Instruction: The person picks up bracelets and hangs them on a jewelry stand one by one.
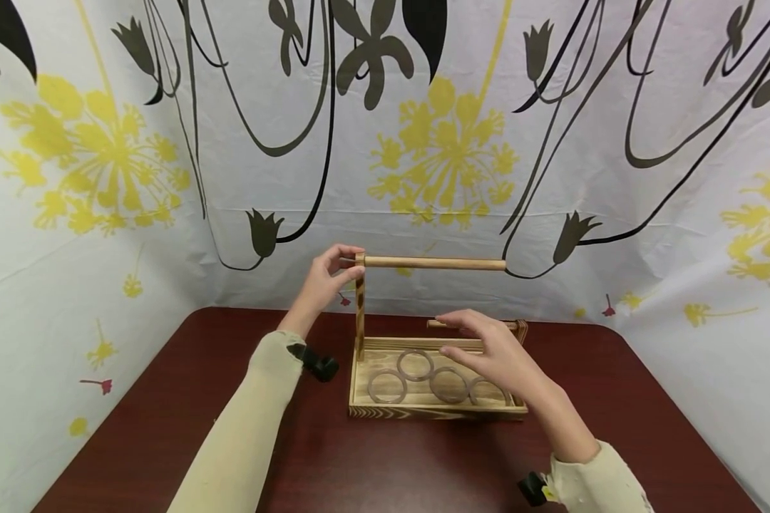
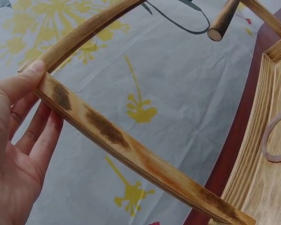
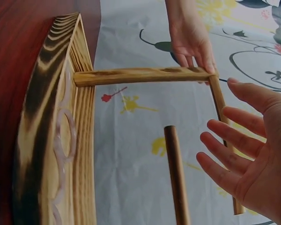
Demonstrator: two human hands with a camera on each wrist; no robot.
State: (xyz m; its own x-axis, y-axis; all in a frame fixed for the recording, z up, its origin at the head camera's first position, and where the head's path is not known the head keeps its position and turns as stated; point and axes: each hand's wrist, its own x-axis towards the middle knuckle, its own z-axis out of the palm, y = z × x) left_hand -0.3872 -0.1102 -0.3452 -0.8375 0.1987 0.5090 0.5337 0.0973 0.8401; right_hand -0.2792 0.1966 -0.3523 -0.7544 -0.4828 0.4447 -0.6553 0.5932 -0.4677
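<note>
My left hand (image 1: pixel 329 279) pinches the top of a wooden upright post (image 2: pixel 103 126), thumb on one side and fingers on the other. From that top a long round wooden rod (image 1: pixel 436 263) runs to the right, its far end free. The post rises from the left end of a shallow wooden tray (image 1: pixel 436 412) with burnt grain. Several translucent rings (image 1: pixel 387 386) lie flat in it. Over the tray's right part my right hand (image 1: pixel 490 353) hovers with fingers spread, holding nothing. Behind it a shorter, lower rod (image 3: pixel 175 173) points left from the tray's right end, partly hidden in the head view.
The tray stands on a dark red table (image 1: pixel 269 434). White cloth (image 1: pixel 308 185) with yellow and grey plant prints hangs behind and on both sides. A small black camera (image 1: pixel 321 367) sits at my left wrist and another (image 1: pixel 532 489) at the right.
</note>
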